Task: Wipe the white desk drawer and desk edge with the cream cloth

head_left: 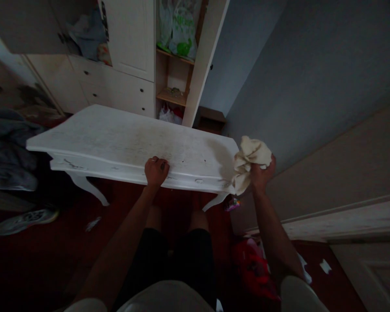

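Observation:
A white table [117,130] with curved legs stands in front of me, its top smeared with grey dirt in the middle. My left hand [156,171] is closed at the table's front edge, fingers curled over the rim. A ring and a small dark patch show on it; I cannot tell what the patch is. Off the table's right end, my right hand [264,173] is closed around a crumpled cream cloth [253,154]. The cloth hangs down beside the table's right corner. My right fingers are partly hidden by its folds.
Behind the table stands a white wardrobe [130,39] with an open door [206,65] and bags on its shelves. A grey wall [305,86] rises at right. Dark clothing [9,147], a shoe [26,220] and a red bag [255,268] lie around.

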{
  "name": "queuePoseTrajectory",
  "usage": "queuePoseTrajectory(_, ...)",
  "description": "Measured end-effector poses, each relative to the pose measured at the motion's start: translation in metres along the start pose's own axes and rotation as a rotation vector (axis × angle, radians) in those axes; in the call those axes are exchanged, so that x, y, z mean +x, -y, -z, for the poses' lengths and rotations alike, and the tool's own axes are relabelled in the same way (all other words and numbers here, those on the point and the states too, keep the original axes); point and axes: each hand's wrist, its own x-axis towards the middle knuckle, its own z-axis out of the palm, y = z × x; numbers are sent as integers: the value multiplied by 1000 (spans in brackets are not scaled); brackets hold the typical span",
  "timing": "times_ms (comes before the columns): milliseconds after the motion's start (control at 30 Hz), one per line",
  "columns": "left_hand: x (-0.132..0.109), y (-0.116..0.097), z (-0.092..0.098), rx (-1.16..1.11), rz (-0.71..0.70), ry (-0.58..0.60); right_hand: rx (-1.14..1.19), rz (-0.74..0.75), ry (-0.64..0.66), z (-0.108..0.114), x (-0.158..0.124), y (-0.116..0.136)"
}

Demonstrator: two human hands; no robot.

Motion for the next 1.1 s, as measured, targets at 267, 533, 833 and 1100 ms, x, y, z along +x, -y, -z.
queuePoseTrajectory(267,0,4,1,-62,-14,-7,-272,285,390,-89,2,-30)
queuePoseTrajectory(533,-14,4,10,-320,10,-47,-412,313,803,-93,-26,-42)
queuePoseTrajectory(833,-97,-56,0,-506,210,53,-343,89,772,-44,-30,-81)
queuePoseTrajectory(1100,-74,-93,-65,-1173,1086,767,-394,132,842,-30,-44,-94)
